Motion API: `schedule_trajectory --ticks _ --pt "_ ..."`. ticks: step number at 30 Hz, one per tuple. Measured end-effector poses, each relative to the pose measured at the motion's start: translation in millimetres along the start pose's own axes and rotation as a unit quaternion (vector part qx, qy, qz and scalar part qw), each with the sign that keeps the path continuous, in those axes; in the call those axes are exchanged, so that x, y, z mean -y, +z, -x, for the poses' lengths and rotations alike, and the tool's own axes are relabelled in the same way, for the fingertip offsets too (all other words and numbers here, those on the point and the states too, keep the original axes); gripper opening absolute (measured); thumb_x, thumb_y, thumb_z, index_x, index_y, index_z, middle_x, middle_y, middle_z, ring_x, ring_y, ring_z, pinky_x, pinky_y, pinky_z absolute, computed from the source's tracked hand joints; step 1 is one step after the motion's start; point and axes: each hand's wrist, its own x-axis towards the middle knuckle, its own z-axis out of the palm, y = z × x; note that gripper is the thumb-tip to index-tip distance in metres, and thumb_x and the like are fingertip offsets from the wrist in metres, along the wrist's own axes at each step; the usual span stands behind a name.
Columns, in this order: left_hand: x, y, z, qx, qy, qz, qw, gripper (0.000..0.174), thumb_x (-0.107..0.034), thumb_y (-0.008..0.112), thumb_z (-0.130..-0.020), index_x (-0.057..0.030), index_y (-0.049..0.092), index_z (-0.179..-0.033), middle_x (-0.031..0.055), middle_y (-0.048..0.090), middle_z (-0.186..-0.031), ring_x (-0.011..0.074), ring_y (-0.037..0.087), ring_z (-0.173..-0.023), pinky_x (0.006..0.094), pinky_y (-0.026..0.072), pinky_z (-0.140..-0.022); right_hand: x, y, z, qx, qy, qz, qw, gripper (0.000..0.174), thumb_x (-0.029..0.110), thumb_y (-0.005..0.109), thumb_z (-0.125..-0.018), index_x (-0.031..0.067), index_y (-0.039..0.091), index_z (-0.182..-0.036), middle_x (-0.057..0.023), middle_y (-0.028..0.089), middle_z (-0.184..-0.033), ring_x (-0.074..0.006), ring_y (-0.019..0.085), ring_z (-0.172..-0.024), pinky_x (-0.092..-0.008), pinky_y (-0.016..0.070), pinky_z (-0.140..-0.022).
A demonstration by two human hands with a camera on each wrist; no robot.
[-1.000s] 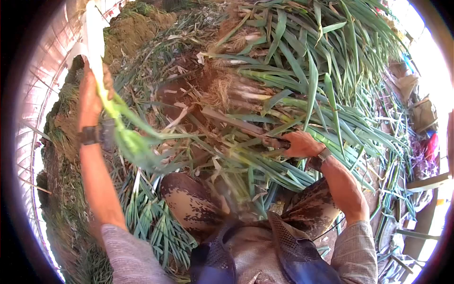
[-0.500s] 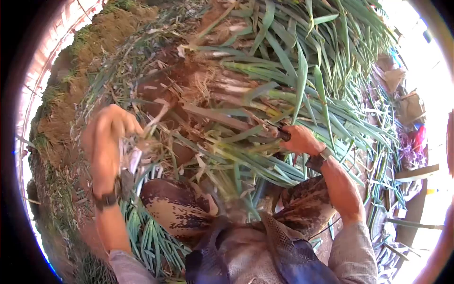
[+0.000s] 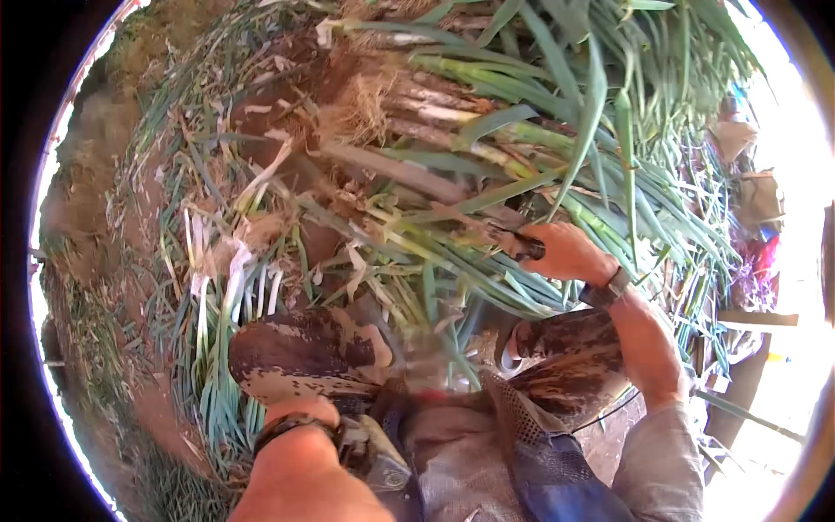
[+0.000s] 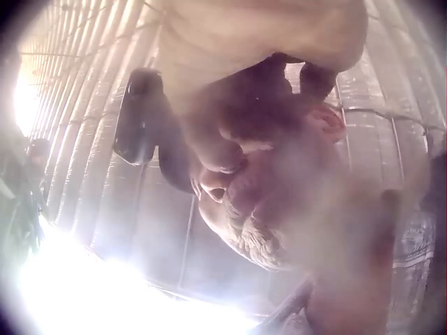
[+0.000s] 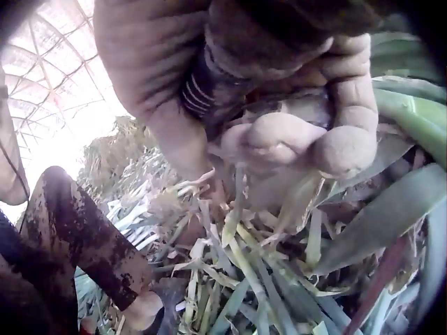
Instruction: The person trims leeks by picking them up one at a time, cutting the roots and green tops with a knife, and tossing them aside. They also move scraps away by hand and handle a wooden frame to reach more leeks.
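My right hand (image 3: 565, 252) curls its fingers round the dark handle (image 3: 528, 250) of a knife, whose long brownish blade (image 3: 391, 170) points left over the green onions. In the right wrist view the fingers (image 5: 279, 136) wrap that handle, above a litter of leaves. My left hand (image 3: 309, 487) is raised close to the head camera. In the left wrist view its base (image 4: 265, 35) lies right by the person's head (image 4: 258, 209), and its fingers are hidden. Cleaned green onions with white stems (image 3: 235, 278) lie left of the knee.
A big pile of uncleaned green onions (image 3: 487, 113) with roots spreads across the back and right. Peeled leaves (image 3: 130, 348) litter the ground at left. The person's knees (image 3: 291, 352) flank the middle. A wooden bar (image 3: 757, 319) and a red item (image 3: 767, 257) are at right.
My left hand has let go of a green onion at the left heap and come up towards the head. My right hand keeps its grip on the knife. The head view has shifted.
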Motion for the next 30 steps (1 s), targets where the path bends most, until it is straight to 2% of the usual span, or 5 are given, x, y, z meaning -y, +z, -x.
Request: schedule_trajectory --ticks 6,10,14,21,30 --pt "95.0 -131.1 76.2 -0.131 -0.154 0.063 0.977 0.029 -0.019 0.05 -0.096 -0.0062 0.056 -0.07 0.007 0.059 -0.069 0.0169 0.057 -0.058 0.0346 0.0496 -0.057 1.2 19.5 -9.1 0.07 0.015 0.054 0.996 0.044 0.036 0.067 -0.076 0.0084 0.067 -0.11 -0.0227 0.068 -0.09 -0.0424 0.065 -0.087 -0.05 0.0513 -0.079" --pt "230.6 -266.1 182.0 -0.666 -0.316 -0.017 0.676 0.032 -0.031 0.057 -0.098 -0.0011 0.055 -0.087 0.0089 0.061 -0.08 0.0223 0.062 -0.07 0.0393 0.0524 -0.063 -1.1 58.2 -18.7 0.115 0.011 0.041 0.992 0.039 0.036 0.068 -0.076 0.0036 0.065 -0.097 -0.0235 0.067 -0.084 -0.0445 0.065 -0.082 -0.0525 0.0522 -0.077" --pt "320.3 -317.6 317.1 -0.622 -0.543 -0.12 0.55 0.045 -0.024 0.055 -0.099 0.004 0.047 -0.133 0.0181 0.061 -0.115 0.0335 0.062 -0.101 0.0477 0.0571 -0.081 -6.7 72.5 -36.2 0.123 0.027 0.069 0.99 0.04 0.037 0.068 -0.077 0.0029 0.066 -0.099 -0.0241 0.068 -0.086 -0.0431 0.066 -0.086 -0.0511 0.0521 -0.081" --pt "365.7 -345.2 312.8 -0.645 -0.463 -0.03 0.608 0.063 -0.03 0.054 -0.1 0.0019 0.028 -0.148 0.0239 0.038 -0.145 0.0401 0.042 -0.133 0.0559 0.0489 -0.101 -7.9 72.3 -53.0 0.127 0.018 0.025 0.991 0.037 0.03 0.066 -0.078 0.0012 0.066 -0.101 -0.0271 0.067 -0.085 -0.0454 0.065 -0.085 -0.0531 0.0517 -0.08" --pt "339.8 -315.4 274.5 -0.722 -0.314 -0.046 0.615 0.039 -0.033 0.062 -0.092 -0.0033 0.053 -0.116 0.0104 0.055 -0.104 0.0265 0.059 -0.093 0.0433 0.0532 -0.076 10.6 68.1 -65.0 -0.017 -0.087 -0.009 0.996 0.048 0.033 0.072 -0.078 0.0021 0.065 -0.114 -0.0277 0.067 -0.091 -0.0449 0.064 -0.085 -0.052 0.0517 -0.08"
